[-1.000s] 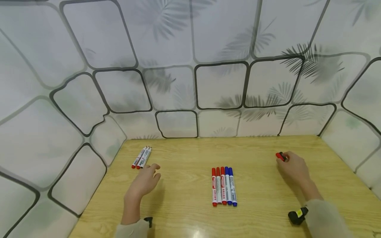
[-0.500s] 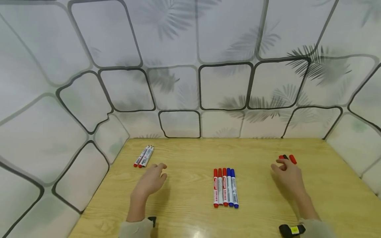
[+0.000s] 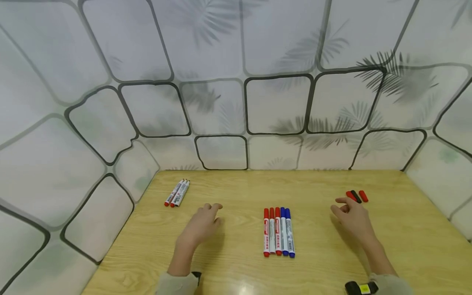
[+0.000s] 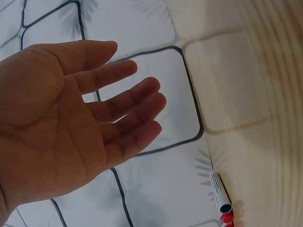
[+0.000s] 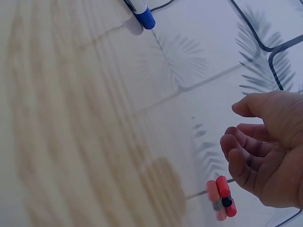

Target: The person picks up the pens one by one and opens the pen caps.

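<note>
My left hand [image 3: 200, 225] hovers over the table between two groups of markers, holding nothing; in the left wrist view its fingers are relaxed and apart. Beyond it, at the back left, lie three uncapped whiteboard markers [image 3: 177, 193] side by side. My right hand [image 3: 355, 221] hangs loosely curled just in front of three marker caps, a black cap [image 3: 355, 196] between a red cap [image 3: 350, 196] and another red cap [image 3: 363, 196]. Nothing sits between its fingers in the right wrist view. In the middle lie capped markers in a row, red markers [image 3: 272, 233] beside blue markers [image 3: 287, 233].
The wood-grain table [image 3: 236, 188] meets a patterned cloth wall [image 3: 273, 106] at the back and both sides. A black wrist device [image 3: 361, 288] with a yellow label sits at the right sleeve.
My right hand has let go of the caps and drawn back slightly toward me, leaving them on the table. My left hand has moved right, away from the uncapped markers.
</note>
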Demonstrator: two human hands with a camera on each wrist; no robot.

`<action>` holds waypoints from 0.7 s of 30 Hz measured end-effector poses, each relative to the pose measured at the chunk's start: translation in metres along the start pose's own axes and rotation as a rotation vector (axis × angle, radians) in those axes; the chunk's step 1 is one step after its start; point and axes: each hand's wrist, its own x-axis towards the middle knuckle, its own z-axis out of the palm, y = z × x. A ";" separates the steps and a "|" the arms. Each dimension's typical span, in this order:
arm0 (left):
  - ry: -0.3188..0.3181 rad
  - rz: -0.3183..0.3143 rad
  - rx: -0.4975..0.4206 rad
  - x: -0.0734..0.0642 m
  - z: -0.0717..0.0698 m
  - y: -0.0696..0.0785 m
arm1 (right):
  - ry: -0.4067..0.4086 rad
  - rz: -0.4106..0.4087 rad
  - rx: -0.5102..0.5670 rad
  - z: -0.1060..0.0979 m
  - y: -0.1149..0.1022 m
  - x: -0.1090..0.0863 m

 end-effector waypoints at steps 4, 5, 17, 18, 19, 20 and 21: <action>-0.015 0.049 0.022 0.003 0.009 0.009 | -0.009 -0.009 -0.011 0.000 -0.004 -0.001; -0.019 0.063 0.027 0.003 0.011 0.011 | -0.011 -0.013 -0.013 -0.001 -0.005 -0.002; -0.074 0.156 0.127 0.002 0.027 0.037 | -0.031 -0.052 0.020 -0.001 -0.016 -0.009; -0.078 0.156 0.127 0.002 0.028 0.040 | -0.029 -0.055 0.023 -0.001 -0.017 -0.009; -0.079 0.159 0.131 0.002 0.029 0.042 | -0.029 -0.059 0.024 0.000 -0.017 -0.010; -0.083 0.161 0.133 0.001 0.030 0.044 | -0.029 -0.061 0.026 0.000 -0.017 -0.010; -0.086 0.164 0.135 0.001 0.031 0.046 | -0.031 -0.063 0.029 0.000 -0.018 -0.011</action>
